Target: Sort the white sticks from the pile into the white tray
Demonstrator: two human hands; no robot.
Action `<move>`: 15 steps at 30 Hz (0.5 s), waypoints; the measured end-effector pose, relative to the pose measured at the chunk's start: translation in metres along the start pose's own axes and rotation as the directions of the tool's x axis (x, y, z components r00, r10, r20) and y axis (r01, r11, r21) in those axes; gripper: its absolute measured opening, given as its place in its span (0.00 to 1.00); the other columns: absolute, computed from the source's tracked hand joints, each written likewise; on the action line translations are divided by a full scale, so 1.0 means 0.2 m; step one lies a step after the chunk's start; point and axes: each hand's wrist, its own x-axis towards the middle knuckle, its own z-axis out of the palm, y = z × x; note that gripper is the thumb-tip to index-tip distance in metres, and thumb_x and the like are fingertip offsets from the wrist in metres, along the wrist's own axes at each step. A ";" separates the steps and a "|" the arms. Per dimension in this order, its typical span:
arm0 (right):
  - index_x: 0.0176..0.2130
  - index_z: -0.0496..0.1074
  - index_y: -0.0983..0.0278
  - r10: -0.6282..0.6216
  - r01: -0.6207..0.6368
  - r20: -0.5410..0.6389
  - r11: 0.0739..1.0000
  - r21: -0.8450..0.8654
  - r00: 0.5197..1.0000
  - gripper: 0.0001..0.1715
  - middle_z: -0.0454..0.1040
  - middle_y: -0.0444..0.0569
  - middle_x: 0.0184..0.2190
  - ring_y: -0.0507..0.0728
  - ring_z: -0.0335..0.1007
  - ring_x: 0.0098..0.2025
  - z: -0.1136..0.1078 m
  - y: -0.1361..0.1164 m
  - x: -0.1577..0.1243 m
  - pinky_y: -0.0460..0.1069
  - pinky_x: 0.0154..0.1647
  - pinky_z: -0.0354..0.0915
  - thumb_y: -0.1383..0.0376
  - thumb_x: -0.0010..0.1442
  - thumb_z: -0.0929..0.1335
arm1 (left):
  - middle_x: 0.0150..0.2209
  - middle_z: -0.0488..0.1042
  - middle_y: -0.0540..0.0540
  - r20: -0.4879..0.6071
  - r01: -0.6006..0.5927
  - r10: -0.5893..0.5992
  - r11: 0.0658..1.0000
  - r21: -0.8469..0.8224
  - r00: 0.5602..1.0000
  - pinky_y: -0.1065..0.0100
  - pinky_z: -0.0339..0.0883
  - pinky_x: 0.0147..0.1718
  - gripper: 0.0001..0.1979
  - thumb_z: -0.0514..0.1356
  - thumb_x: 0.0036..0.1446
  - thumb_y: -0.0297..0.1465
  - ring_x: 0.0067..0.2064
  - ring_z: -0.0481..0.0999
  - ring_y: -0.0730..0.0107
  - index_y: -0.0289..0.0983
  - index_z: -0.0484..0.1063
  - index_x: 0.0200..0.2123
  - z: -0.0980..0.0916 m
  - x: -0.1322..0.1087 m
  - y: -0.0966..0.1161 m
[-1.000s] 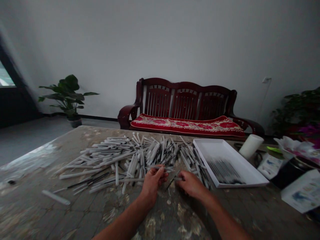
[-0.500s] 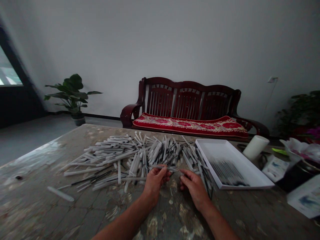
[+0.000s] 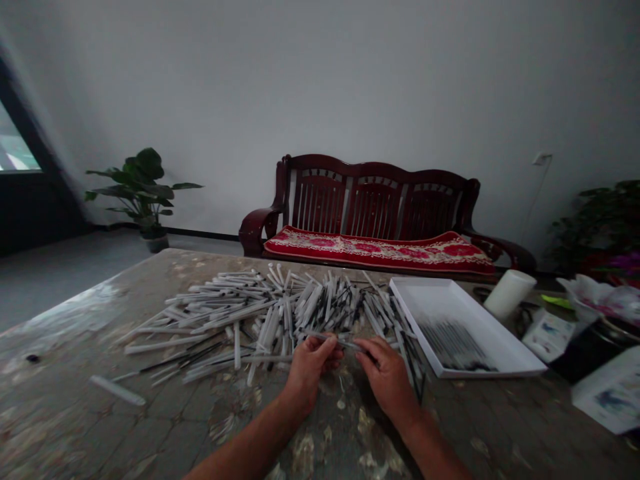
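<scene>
Between my two hands runs a slim, pen-like stick (image 3: 349, 345), grey and translucent, lying roughly level. My left hand (image 3: 311, 365) is closed, pinching it between thumb and fingers. The thumb and forefinger of my right hand (image 3: 387, 373) are closed at its right end. Just beyond the hands spreads a loose pile of similar sticks (image 3: 270, 327), some whitish and translucent, some dark and thin. To the right, a shallow white tray (image 3: 493, 333) has a row of thin dark sticks (image 3: 457, 343) laid side by side.
One whitish tube (image 3: 117, 390) and a small dark piece (image 3: 33, 359) lie apart on the left of the table (image 3: 175, 440). Right of the tray stand a white roll (image 3: 510, 293) and printed boxes (image 3: 607, 393). A wooden bench (image 3: 375, 200) is behind the table.
My right hand has moved slightly left, closing the gap, and its fingers now meet the stick's right end. My left hand stays nearly in place, still holding the stick.
</scene>
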 end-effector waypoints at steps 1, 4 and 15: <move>0.43 0.77 0.59 -0.025 0.025 0.010 0.999 -0.033 1.000 0.12 0.77 0.48 0.37 0.56 0.74 0.41 0.00 0.00 0.00 0.48 0.44 0.68 0.65 0.61 0.65 | 0.23 0.77 0.50 -0.007 0.000 0.000 1.000 0.005 1.000 0.75 0.68 0.22 0.22 0.75 0.31 0.39 0.24 0.76 0.73 0.34 0.75 0.28 0.00 0.00 0.00; 0.41 0.75 0.60 -0.032 0.039 0.060 0.991 -0.130 0.998 0.11 0.77 0.50 0.37 0.57 0.73 0.42 -0.01 -0.01 0.00 0.50 0.44 0.66 0.65 0.62 0.64 | 0.22 0.76 0.50 -0.008 -0.020 0.020 1.000 0.019 1.000 0.75 0.68 0.22 0.21 0.75 0.31 0.39 0.24 0.76 0.73 0.33 0.75 0.28 0.00 0.00 0.01; 0.29 0.67 0.61 0.298 -0.290 0.226 0.955 -0.066 0.928 0.15 0.71 0.45 0.27 0.55 0.68 0.33 -0.03 -0.08 0.02 0.48 0.34 0.59 0.56 0.62 0.60 | 0.21 0.76 0.50 0.128 -0.181 0.171 0.981 0.075 0.977 0.72 0.69 0.23 0.19 0.74 0.33 0.39 0.24 0.76 0.70 0.34 0.75 0.27 0.01 -0.01 0.01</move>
